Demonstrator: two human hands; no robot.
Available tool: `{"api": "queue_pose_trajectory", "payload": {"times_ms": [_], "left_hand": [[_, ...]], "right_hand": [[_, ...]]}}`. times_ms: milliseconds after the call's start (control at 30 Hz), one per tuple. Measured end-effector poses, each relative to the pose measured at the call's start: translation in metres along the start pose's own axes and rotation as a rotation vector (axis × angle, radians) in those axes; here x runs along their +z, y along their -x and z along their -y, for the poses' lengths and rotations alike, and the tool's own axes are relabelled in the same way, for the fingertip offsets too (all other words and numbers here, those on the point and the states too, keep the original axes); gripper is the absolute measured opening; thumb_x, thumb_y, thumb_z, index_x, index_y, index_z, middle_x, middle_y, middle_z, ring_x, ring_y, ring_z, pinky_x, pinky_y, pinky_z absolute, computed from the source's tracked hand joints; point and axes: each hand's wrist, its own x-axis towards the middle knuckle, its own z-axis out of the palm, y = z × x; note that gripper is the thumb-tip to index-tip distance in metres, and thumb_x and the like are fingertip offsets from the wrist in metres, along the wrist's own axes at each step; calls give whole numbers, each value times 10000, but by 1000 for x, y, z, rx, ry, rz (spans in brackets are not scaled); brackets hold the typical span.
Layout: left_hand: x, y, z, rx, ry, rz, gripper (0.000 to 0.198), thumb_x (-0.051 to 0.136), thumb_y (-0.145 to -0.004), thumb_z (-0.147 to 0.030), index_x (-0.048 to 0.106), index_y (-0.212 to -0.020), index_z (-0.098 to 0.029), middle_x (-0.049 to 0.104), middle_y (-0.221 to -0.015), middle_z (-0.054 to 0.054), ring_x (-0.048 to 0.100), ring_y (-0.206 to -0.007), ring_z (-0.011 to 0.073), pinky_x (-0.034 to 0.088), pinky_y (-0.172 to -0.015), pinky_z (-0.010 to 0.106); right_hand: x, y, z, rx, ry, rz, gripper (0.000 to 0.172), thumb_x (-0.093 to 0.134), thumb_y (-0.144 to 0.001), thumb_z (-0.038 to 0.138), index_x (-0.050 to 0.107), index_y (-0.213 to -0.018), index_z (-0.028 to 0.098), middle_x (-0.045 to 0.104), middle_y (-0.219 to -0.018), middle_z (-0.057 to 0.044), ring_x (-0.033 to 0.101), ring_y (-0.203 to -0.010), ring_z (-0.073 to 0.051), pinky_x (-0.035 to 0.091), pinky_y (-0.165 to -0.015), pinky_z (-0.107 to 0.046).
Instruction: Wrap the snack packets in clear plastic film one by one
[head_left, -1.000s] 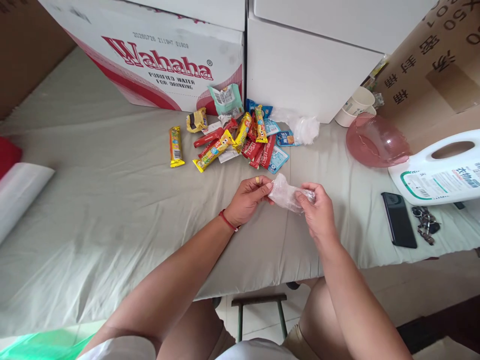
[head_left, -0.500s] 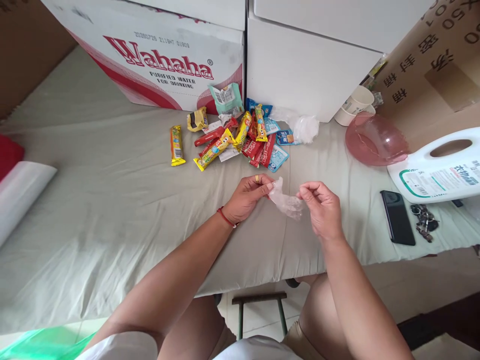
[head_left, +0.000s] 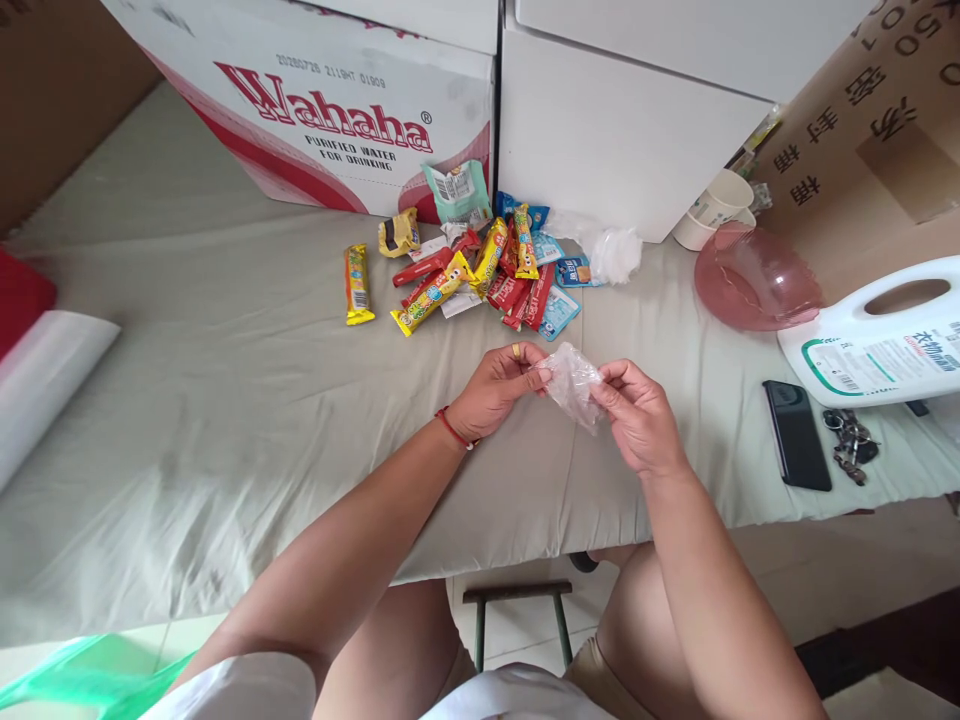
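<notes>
A crumpled clear plastic bag [head_left: 573, 385] is stretched between my two hands above the cloth-covered surface. My left hand [head_left: 504, 388] pinches its left side between thumb and fingers. On the right side, the thumb and fingers of my right hand [head_left: 636, 412] are closed on the film. Just beyond the hands lies a pile of wrapped snacks, with yellow snack packets [head_left: 433, 294], red packets [head_left: 535, 298], blue sachets [head_left: 559, 314] and a mint-green packet [head_left: 459, 192]. Another clear plastic bag [head_left: 618, 254] rests crumpled at the pile's right end.
A Wahaha carton [head_left: 330, 120] and a white box [head_left: 600, 130] stand behind the pile. To the right are paper cups [head_left: 721, 200], a pink translucent bowl [head_left: 754, 285], a white detergent jug [head_left: 885, 340], a phone [head_left: 796, 435] and keys [head_left: 852, 445]. A stool [head_left: 517, 594] is below.
My right hand has moved slightly left and now grips the bag's right side, where a gap showed before. The bag is more spread out between the hands. The view has shifted slightly.
</notes>
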Motion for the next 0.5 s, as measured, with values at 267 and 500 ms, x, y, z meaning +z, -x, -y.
{"api": "queue_pose_trajectory", "payload": {"times_ms": [267, 500], "left_hand": [[-6, -3, -11, -78, 209, -94, 325, 956, -665, -281, 668, -764, -166, 740, -882, 13, 636, -688, 109, 503, -629, 234], [-6, -6, -8, -67, 160, -235, 461, 961, -689, -441, 639, -892, -180, 666, -782, -37, 597, -612, 82, 478, -552, 206]], "right_hand": [[-18, -6, 20, 221, -253, -44, 384, 990, -612, 384, 684, -780, 222, 601, -698, 49, 532, -604, -87, 470, -515, -189], [-20, -11, 13, 234, -317, -99, 407, 986, -617, 386, 669, -820, 230, 583, -636, 76, 474, -480, -60, 395, -399, -169]]}}
